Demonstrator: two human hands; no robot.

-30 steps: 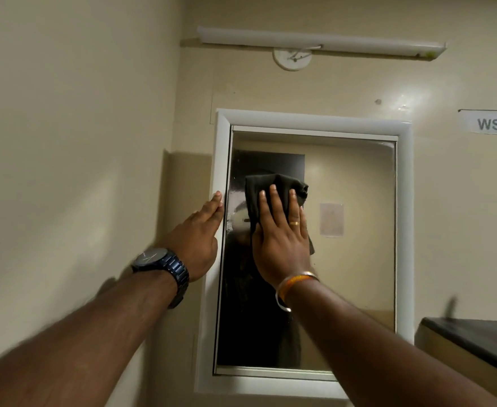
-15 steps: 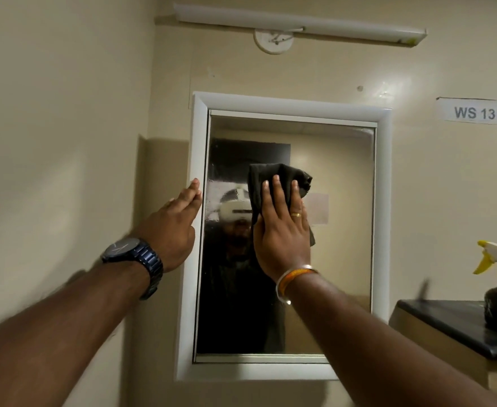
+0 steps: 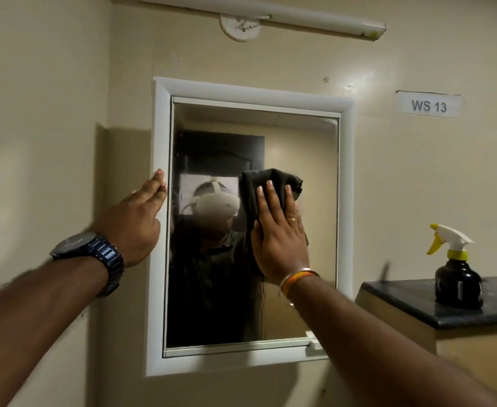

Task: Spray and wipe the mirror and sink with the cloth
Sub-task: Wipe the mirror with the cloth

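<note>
A white-framed mirror point(image 3: 300, 148) hangs on the cream wall straight ahead. My right hand point(image 3: 279, 233) lies flat on the glass near its middle and presses a dark crumpled cloth point(image 3: 273, 183) against it. The cloth bulges out above my fingertips. My left hand point(image 3: 137, 221), with a dark watch on the wrist, rests flat on the left side of the frame and holds nothing. A black spray bottle point(image 3: 457, 284) with a white and yellow trigger head stands on the counter at the right. No sink is in view.
A dark-topped counter point(image 3: 403, 298) juts out at the right, below the mirror's lower corner. A side wall runs close on the left. A tube light point(image 3: 270, 13) is mounted above the mirror, and a "WS 13" label point(image 3: 428, 105) is stuck on the wall at the right.
My right hand has slid the cloth to the right across the glass. The view has swung right, bringing the spray bottle fully into sight. My left hand stays on the frame.
</note>
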